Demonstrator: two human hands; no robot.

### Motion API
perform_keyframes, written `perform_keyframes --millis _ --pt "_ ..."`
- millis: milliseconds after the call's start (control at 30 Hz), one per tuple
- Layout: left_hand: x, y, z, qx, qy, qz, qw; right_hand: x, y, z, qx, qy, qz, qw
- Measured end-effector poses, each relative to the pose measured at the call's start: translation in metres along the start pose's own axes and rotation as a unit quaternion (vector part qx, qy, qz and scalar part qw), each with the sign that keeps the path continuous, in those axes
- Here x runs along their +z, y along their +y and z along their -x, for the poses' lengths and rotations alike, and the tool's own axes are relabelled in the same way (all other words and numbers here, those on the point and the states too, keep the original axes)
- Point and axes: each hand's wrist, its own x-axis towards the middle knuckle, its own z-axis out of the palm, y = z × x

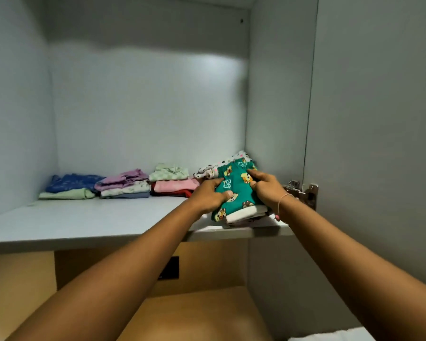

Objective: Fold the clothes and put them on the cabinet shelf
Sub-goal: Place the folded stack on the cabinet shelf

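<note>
A folded green garment printed with cartoon animals lies on top of a small stack at the right end of the grey cabinet shelf. My left hand grips its left edge, thumb on top. My right hand holds its right side, fingers curled over the cloth. White and spotted folded pieces lie under it, near the shelf's front edge. A spotted white garment sits just behind.
Along the back of the shelf stand three folded stacks: blue over pale green, purple over floral, light green over pink and red. A metal door hinge juts out at right. Below is a wooden compartment.
</note>
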Motion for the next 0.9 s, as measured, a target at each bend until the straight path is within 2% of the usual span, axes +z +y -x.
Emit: perform_keyframes --millis 100,167,233,300,333,400,467,533,600,733,900 --pt "0.003 -0.012 -0.020 -0.029 -0.020 -0.103 0.994 0.007 0.015 -0.031 0.072 0.011 0.081 0.994" --pt "-0.005 -0.017 -0.025 -0.042 -0.026 -0.177 0.983 0.010 0.018 -0.035 0.077 0.031 0.198 0.977" --pt "-0.024 -0.024 -0.021 -0.043 -0.016 -0.256 0.966 0.013 0.013 -0.027 0.017 0.089 0.323 0.942" --pt "-0.051 -0.033 -0.008 -0.025 0.009 -0.370 0.929 0.017 0.006 -0.024 -0.099 0.134 0.402 0.901" --pt "-0.066 -0.040 0.001 -0.017 0.016 -0.413 0.910 0.020 0.003 -0.023 -0.136 0.106 0.418 0.892" --pt "-0.092 -0.059 0.019 -0.022 0.010 -0.465 0.885 0.030 0.001 -0.025 -0.125 -0.012 0.434 0.892" --pt "-0.111 -0.077 0.033 -0.060 -0.009 -0.469 0.881 0.038 0.010 -0.031 -0.068 -0.107 0.501 0.856" --pt "-0.121 -0.087 0.039 -0.107 -0.011 -0.412 0.905 0.039 0.017 -0.038 -0.049 -0.136 0.542 0.828" --pt "-0.125 -0.091 0.037 -0.123 -0.012 -0.399 0.908 0.035 0.019 -0.044 -0.035 -0.141 0.552 0.821" --pt "-0.125 -0.093 0.030 -0.153 -0.050 -0.441 0.883 0.024 0.026 -0.059 -0.005 -0.124 0.559 0.820" --pt "-0.126 -0.095 0.027 -0.156 -0.062 -0.440 0.882 0.022 0.037 -0.079 0.000 -0.110 0.560 0.821"
